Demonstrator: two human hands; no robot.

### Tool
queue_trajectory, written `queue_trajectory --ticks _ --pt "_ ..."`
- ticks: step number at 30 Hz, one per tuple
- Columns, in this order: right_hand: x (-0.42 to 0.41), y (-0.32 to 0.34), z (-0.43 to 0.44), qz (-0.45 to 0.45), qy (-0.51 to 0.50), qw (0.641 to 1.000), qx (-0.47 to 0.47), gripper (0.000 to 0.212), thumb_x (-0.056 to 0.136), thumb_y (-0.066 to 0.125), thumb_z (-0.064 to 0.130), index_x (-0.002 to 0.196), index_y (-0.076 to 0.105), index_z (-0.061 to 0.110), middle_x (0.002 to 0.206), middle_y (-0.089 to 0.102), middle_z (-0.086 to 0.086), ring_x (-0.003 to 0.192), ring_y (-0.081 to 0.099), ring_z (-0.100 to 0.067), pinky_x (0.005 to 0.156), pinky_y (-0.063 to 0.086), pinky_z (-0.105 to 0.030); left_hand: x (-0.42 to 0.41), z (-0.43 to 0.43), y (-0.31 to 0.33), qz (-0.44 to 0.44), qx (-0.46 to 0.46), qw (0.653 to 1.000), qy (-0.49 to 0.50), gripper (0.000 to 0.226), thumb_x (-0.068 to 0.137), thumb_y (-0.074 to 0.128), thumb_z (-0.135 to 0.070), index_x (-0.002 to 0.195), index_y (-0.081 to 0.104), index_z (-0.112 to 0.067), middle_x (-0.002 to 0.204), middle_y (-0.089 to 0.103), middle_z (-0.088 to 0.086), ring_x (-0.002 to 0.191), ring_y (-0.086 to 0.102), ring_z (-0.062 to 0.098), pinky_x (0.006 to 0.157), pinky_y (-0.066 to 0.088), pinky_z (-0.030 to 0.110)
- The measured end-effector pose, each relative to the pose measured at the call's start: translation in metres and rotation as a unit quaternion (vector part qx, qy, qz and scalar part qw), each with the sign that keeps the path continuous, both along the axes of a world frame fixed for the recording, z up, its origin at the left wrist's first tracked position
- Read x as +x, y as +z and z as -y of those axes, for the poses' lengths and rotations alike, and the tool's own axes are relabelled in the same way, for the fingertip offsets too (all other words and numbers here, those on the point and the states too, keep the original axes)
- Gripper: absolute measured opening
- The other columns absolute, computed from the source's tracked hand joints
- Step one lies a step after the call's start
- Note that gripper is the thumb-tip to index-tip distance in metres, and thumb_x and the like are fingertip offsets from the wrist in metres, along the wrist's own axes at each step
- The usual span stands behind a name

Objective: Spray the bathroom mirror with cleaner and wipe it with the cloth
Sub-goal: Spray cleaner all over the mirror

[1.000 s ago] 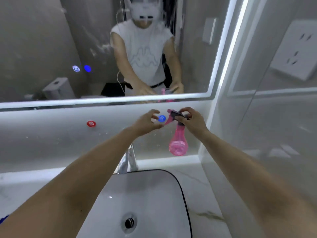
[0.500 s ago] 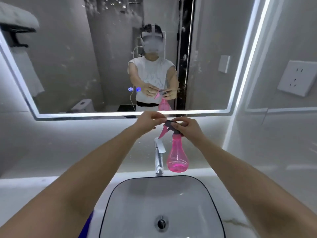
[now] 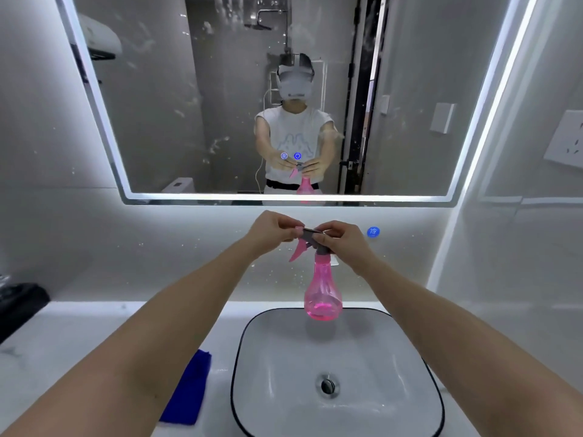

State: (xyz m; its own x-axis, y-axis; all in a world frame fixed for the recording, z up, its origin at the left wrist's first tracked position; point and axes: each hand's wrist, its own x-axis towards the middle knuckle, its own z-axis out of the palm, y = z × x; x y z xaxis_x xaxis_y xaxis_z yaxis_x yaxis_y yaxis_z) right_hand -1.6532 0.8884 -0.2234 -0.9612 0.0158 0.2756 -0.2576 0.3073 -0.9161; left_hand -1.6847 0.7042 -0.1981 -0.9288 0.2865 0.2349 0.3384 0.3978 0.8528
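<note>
The view has risen to take in the whole mirror point(image 3: 252, 99). Right hand point(image 3: 344, 244) grips the bottle point(image 3: 322, 294) head over the sink point(image 3: 410, 357); left hand point(image 3: 273, 230) pinches its nozzle. Spraying is likely imminent. The cloth point(image 3: 189, 389) lies on the counter point(image 3: 63, 335).

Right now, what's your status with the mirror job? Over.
Right hand holds pink spray bottle by its head; left hand pinches the nozzle. Mirror smeared, unwiped. Blue cloth beside sink. Nothing blocking.

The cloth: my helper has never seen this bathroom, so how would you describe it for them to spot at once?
Start at the white sink below the mirror. On the countertop just left of the basin lies the cloth, flat and partly hidden by a forearm. It is the only deep blue thing there.
</note>
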Motion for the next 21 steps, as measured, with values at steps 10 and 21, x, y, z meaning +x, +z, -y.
queue_trajectory --ticks 10,21 --pt "0.001 -0.003 0.018 -0.012 -0.015 1.0 0.0 0.012 0.079 0.073 0.011 0.087 0.068 0.018 0.087 0.072 -0.006 0.077 0.067 -0.018 0.072 0.056 -0.026 0.004 0.015 -0.011 0.011 0.009 0.999 0.034 0.029 0.089 0.062 -0.029 0.09 0.072 -0.002 0.081 0.071 0.016 0.076 0.066 0.024 0.085 0.055 0.04" --pt "0.005 -0.002 0.03 -0.01 -0.012 0.999 -0.044 0.014 0.082 0.07 0.01 0.095 0.068 0.011 0.09 0.07 -0.009 0.077 0.067 -0.018 0.069 0.056 -0.023 0.018 0.018 -0.006 -0.001 0.062 0.998 -0.006 0.029 0.081 0.069 -0.005 0.11 0.067 -0.007 0.097 0.07 0.012 0.085 0.068 0.019 0.078 0.057 0.025"
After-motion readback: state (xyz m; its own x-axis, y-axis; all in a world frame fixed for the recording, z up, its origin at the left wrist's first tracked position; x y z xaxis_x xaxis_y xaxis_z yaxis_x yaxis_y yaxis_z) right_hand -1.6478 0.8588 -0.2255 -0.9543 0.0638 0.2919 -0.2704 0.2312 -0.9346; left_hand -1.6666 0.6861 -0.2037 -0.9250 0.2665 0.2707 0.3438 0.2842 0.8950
